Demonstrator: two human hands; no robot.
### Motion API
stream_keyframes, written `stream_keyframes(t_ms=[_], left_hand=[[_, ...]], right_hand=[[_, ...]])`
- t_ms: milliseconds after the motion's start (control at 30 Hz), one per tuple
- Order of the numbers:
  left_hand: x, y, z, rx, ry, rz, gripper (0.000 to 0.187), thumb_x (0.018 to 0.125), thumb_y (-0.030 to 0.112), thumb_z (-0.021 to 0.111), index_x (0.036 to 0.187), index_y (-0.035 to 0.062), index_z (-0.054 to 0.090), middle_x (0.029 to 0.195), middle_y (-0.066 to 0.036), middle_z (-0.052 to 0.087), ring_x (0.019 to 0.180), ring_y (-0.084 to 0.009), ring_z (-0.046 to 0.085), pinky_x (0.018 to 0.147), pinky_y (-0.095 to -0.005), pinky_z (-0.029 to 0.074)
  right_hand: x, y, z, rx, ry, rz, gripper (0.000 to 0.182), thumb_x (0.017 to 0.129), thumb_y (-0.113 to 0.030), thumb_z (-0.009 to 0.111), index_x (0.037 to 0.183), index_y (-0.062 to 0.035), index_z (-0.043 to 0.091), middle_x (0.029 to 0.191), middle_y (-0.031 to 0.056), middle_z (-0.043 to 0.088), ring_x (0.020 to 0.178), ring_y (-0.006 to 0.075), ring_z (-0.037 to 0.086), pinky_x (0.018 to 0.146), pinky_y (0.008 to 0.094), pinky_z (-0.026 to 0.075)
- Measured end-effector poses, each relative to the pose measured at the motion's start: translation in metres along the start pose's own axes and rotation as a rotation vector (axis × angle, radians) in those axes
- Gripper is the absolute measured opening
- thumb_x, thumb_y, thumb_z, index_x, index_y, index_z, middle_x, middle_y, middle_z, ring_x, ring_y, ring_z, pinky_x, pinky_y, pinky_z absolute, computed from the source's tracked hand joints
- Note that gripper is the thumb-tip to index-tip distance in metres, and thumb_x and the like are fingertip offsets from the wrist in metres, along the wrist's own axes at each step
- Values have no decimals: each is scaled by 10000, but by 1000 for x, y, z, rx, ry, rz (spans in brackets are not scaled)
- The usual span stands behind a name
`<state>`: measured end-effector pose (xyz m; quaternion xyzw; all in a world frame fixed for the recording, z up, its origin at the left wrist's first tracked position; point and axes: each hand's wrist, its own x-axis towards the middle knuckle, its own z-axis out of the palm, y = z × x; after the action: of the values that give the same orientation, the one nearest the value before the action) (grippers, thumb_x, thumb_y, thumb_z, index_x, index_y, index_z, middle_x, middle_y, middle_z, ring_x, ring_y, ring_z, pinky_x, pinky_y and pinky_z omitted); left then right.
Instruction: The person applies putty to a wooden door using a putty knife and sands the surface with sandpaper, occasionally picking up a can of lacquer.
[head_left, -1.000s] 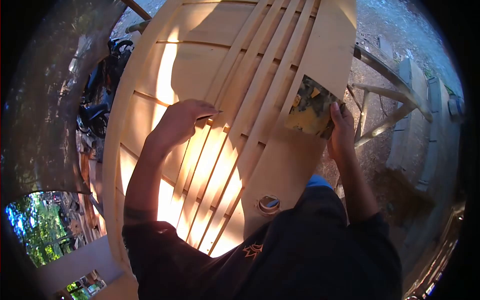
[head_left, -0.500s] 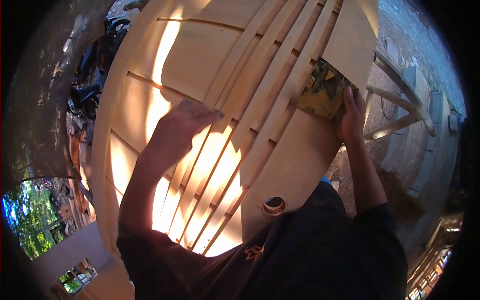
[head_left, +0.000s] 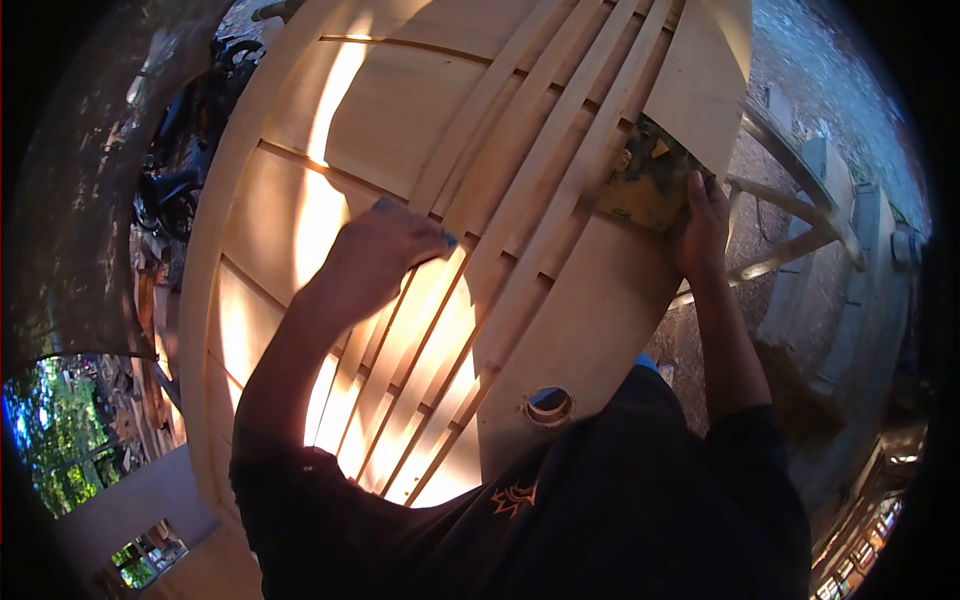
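My left hand is closed over the wooden slats, its fingers bent round a small blue-grey piece that looks like folded sandpaper. Only the edges of that piece show. Across the wooden panel run long parallel slats with narrow grooves between them. At the right edge of the panel, my right hand grips a yellow board stained with dark smears. The thumb lies on top of the board; the other fingers are hidden beneath it.
A round hole is cut in the panel near my body. Beyond its right side stands a metal frame on the ground. Dark machinery parts lie past the left edge. Bright sunlight falls over the lower slats.
My left hand has shifted slightly down and right along the slats and shows less blur. My right hand and the stained board stay almost in place.
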<state>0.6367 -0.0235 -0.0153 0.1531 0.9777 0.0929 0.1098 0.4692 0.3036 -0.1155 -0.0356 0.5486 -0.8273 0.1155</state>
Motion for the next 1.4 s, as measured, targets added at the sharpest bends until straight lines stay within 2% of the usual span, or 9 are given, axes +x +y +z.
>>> stream_keyframes(t_ms=[133, 267, 367, 533, 700, 767, 900, 1067, 1400], left_hand=[[-34, 19, -15, -56, -234, -133, 484, 713, -121, 527, 1082, 159, 666, 1068, -35, 652, 998, -219, 592, 867, -332, 493], [-11, 5, -20, -197, -6, -214, 432, 765, -59, 505, 1102, 168, 653, 1136, -15, 633, 1041, -230, 578, 886, -348, 490], [11, -2, -4, -70, 204, -27, 421, 756, -88, 555, 1093, 145, 653, 1072, -58, 651, 971, -238, 615, 844, -323, 508], [-31, 6, 39, 90, 271, 23, 319, 783, -15, 560, 1052, 117, 670, 1139, -24, 630, 1151, -216, 520, 931, -354, 463], [-98, 25, 34, 23, 108, -55, 375, 750, 0, 566, 1082, 148, 658, 1090, -16, 645, 1067, -213, 567, 929, -361, 467], [-92, 26, 9, -119, -32, -136, 464, 722, -67, 535, 1112, 160, 644, 1070, -24, 646, 1023, -214, 576, 896, -350, 488], [-22, 7, -5, -54, 203, -31, 553, 675, -155, 523, 1133, 137, 627, 1100, -41, 631, 1002, -246, 574, 859, -339, 501], [34, -11, 1, -20, 151, 8, 451, 739, -103, 535, 1107, 134, 642, 1099, -36, 638, 1022, -242, 570, 888, -341, 478], [-50, 21, -12, -142, -284, -173, 528, 701, -126, 536, 1125, 169, 643, 1123, -33, 633, 1058, -205, 570, 934, -330, 459]], right_hand=[[-2, -8, 9, -33, 22, 0, 351, 967, -192, 456, 1236, 32, 464, 1152, 96, 565, 1043, 168, 558, 925, 307, 442], [-1, -6, 4, -83, -35, -21, 354, 967, -199, 457, 1233, 34, 468, 1163, 95, 559, 1047, 159, 553, 931, 300, 435], [-1, -6, 2, -113, -33, -44, 352, 966, -204, 460, 1225, 34, 475, 1160, 95, 561, 1045, 155, 554, 928, 299, 437], [0, -2, 1, -64, 12, -17, 335, 965, -201, 462, 1204, 33, 487, 1142, 98, 569, 1027, 164, 566, 910, 308, 456], [1, -3, 8, -41, 14, -18, 306, 967, -194, 460, 1171, 28, 509, 1096, 86, 592, 982, 152, 576, 878, 299, 460], [-2, -10, 11, -127, 36, -26, 305, 965, -197, 465, 1168, 26, 513, 1096, 85, 594, 978, 150, 577, 875, 294, 458], [0, -4, 2, -81, -14, -4, 357, 957, -215, 481, 1209, 37, 487, 1138, 94, 571, 1021, 157, 560, 908, 296, 439], [-1, -6, 2, -131, -31, -41, 360, 960, -220, 474, 1218, 31, 486, 1151, 91, 565, 1035, 155, 554, 914, 295, 436], [0, -11, 6, -180, 0, -19, 367, 959, -234, 473, 1199, 42, 490, 1126, 97, 569, 1014, 150, 555, 897, 285, 437]])
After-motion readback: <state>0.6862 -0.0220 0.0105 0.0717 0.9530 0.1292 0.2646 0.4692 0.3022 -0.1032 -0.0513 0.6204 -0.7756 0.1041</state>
